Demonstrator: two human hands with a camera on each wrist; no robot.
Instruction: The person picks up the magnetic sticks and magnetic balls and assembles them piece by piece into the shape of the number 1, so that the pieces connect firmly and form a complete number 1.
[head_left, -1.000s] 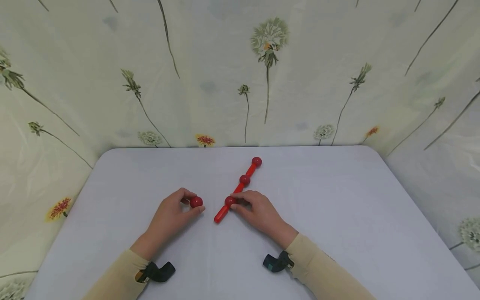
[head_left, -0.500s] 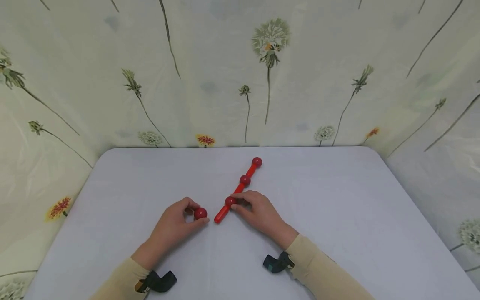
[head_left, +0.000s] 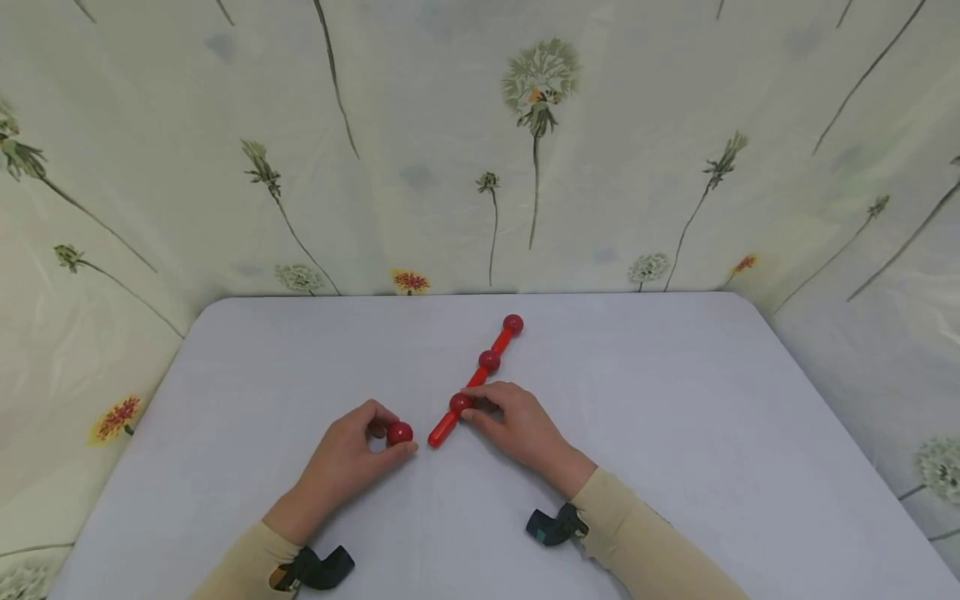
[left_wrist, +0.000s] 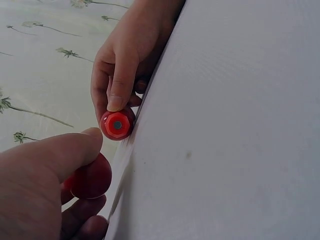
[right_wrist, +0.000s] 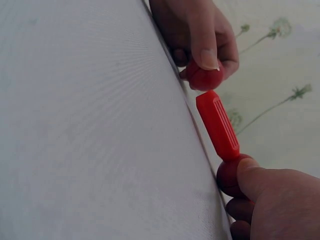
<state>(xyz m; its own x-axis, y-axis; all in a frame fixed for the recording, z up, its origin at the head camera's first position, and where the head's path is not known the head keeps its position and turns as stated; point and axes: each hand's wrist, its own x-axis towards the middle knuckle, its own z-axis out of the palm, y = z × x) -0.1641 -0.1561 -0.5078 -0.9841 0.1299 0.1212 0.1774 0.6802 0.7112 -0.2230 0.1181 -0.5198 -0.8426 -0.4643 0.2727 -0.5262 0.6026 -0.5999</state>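
My left hand (head_left: pixel 345 457) pinches a loose red ball (head_left: pixel 400 433) between thumb and fingers. Just to the right lies a straight chain of red balls and red rods, slanting away toward the far side. My right hand (head_left: pixel 523 425) grips the chain's nearest ball (head_left: pixel 461 403) with thumb and fingertips. From that ball a ridged red rod (right_wrist: pixel 218 125) points toward the left hand's ball, a small gap between them. A round grey disc shows in the rod's end face (left_wrist: pixel 117 125). Farther along the chain are a middle ball (head_left: pixel 489 361) and an end ball (head_left: pixel 513 324).
All of this is on a white-covered table (head_left: pixel 660 400), whose far edge meets a hanging cloth (head_left: pixel 420 150) printed with dandelions. Black wrist cameras (head_left: pixel 322 568) sit at both sleeve cuffs.
The left hand has come toward the near side and slightly right with its ball, now level with the rod's free end. The right hand and chain have stayed in place.
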